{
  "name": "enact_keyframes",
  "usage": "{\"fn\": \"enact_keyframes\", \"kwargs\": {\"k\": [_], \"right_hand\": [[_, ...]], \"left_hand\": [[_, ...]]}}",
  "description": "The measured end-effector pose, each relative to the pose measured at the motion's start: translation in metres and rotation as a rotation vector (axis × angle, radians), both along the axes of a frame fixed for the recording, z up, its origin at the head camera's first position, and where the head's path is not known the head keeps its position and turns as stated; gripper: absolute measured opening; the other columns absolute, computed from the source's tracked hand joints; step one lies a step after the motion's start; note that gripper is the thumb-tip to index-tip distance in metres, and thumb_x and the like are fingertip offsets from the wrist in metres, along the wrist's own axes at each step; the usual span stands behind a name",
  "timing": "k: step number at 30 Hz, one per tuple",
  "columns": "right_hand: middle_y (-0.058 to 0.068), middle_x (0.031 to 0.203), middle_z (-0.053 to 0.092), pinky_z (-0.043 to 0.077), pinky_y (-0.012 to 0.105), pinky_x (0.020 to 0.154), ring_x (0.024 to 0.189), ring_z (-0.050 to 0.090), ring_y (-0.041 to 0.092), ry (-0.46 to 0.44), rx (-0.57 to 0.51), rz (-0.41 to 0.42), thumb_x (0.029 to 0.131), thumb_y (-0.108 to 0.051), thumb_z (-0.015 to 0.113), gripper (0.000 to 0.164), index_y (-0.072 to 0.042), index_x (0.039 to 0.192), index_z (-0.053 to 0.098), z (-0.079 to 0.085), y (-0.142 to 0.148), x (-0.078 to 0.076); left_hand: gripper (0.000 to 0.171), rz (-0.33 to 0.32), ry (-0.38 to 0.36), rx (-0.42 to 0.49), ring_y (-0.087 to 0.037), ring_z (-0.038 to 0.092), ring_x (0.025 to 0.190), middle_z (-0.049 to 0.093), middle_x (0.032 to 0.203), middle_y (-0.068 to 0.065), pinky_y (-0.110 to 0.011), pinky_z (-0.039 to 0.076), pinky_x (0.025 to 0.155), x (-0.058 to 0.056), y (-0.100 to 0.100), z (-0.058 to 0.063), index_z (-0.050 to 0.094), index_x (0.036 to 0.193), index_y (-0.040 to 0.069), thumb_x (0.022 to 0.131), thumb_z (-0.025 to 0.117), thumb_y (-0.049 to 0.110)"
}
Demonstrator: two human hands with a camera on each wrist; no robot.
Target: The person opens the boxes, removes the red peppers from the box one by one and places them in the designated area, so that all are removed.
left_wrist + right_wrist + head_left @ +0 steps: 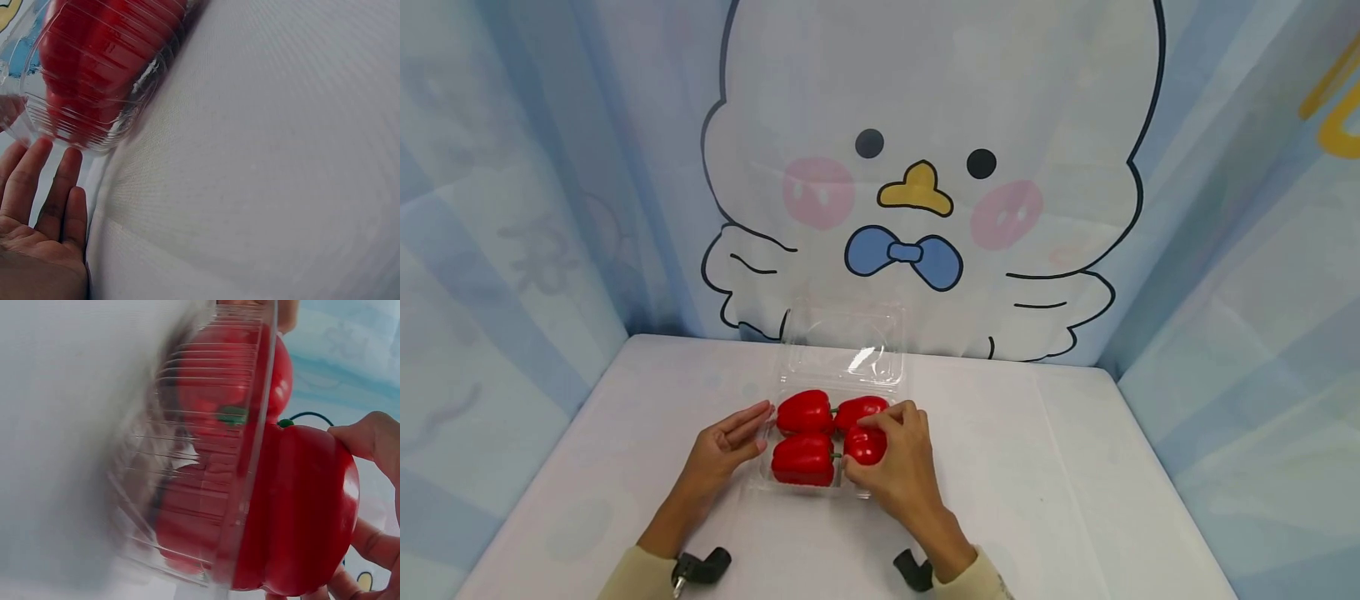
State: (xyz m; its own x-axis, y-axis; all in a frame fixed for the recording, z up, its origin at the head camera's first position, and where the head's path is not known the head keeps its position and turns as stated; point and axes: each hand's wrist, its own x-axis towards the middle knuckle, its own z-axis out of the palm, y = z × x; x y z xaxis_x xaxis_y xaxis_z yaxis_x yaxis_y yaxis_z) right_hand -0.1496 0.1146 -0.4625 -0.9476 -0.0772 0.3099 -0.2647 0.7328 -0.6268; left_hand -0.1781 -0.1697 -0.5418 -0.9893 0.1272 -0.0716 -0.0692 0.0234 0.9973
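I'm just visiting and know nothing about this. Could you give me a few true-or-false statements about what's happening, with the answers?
1. The right-hand grip holds a red pepper. True.
2. The lid is closed. False: the clear lid stands open.
3. Four peppers are visible. True.
4. The left-hand grip holds a pepper. False: it is beside the clear box.
5. One pepper is yellow. False: all four are red.

No text, label, brand or number was legible. Yellow strokes (pixel 1332 82) on the curtain (pixel 1247 217), well to the right of and beyond the right hand (pixel 904 462), ran off the view's edge; lettering undetermined.
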Motion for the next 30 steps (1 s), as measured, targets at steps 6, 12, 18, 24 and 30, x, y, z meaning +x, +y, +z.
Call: {"fn": "enact_keyframes", "kwargs": {"k": [6, 12, 18, 24, 30], "right_hand": [[0.004, 0.120, 0.059, 0.067, 0.045, 0.088, 0.123, 0.053, 0.024, 0.035, -0.025, -0.017, 0.068, -0.022, 0.096, 0.055, -0.015, 0.119, 0.078, 0.011, 0.004, -0.001], [0.005, 0.120, 0.060, 0.066, 0.047, 0.089, 0.123, 0.053, 0.025, 0.089, -0.030, -0.035, 0.072, -0.024, 0.095, 0.049, -0.015, 0.117, 0.078, 0.020, 0.013, -0.007], [0.008, 0.123, 0.060, 0.066, 0.049, 0.089, 0.124, 0.054, 0.028, 0.103, -0.031, -0.070, 0.071, -0.022, 0.096, 0.052, -0.014, 0.119, 0.077, 0.028, 0.024, -0.013], [0.010, 0.124, 0.061, 0.066, 0.052, 0.090, 0.124, 0.054, 0.030, 0.109, -0.038, -0.112, 0.070, -0.020, 0.097, 0.054, -0.011, 0.119, 0.077, 0.033, 0.035, -0.020], [0.012, 0.126, 0.061, 0.066, 0.053, 0.089, 0.126, 0.054, 0.032, 0.121, -0.041, -0.155, 0.069, -0.019, 0.098, 0.056, -0.012, 0.120, 0.077, 0.034, 0.049, -0.029]], "left_hand": [[0.063, 0.005, -0.010, 0.001, 0.016, 0.057, 0.130, 0.052, 0.163, -0.007, -0.011, 0.049, 0.104, 0.000, 0.000, 0.001, 0.048, 0.160, 0.014, 0.102, 0.072, 0.016], [0.064, 0.002, -0.005, 0.001, 0.016, 0.057, 0.129, 0.051, 0.163, -0.009, -0.010, 0.049, 0.104, 0.002, 0.000, 0.002, 0.047, 0.161, 0.012, 0.102, 0.072, 0.016], [0.064, 0.005, 0.004, 0.003, 0.018, 0.057, 0.128, 0.051, 0.164, -0.010, -0.010, 0.049, 0.103, 0.001, 0.000, 0.003, 0.047, 0.160, 0.011, 0.102, 0.073, 0.014], [0.064, 0.003, -0.001, 0.006, 0.010, 0.057, 0.134, 0.051, 0.164, -0.009, -0.010, 0.049, 0.104, 0.002, 0.001, 0.004, 0.047, 0.160, 0.011, 0.102, 0.073, 0.016], [0.064, -0.004, 0.004, 0.005, 0.011, 0.057, 0.134, 0.050, 0.164, -0.010, -0.010, 0.049, 0.104, 0.002, 0.000, 0.004, 0.047, 0.161, 0.011, 0.102, 0.072, 0.016]]}}
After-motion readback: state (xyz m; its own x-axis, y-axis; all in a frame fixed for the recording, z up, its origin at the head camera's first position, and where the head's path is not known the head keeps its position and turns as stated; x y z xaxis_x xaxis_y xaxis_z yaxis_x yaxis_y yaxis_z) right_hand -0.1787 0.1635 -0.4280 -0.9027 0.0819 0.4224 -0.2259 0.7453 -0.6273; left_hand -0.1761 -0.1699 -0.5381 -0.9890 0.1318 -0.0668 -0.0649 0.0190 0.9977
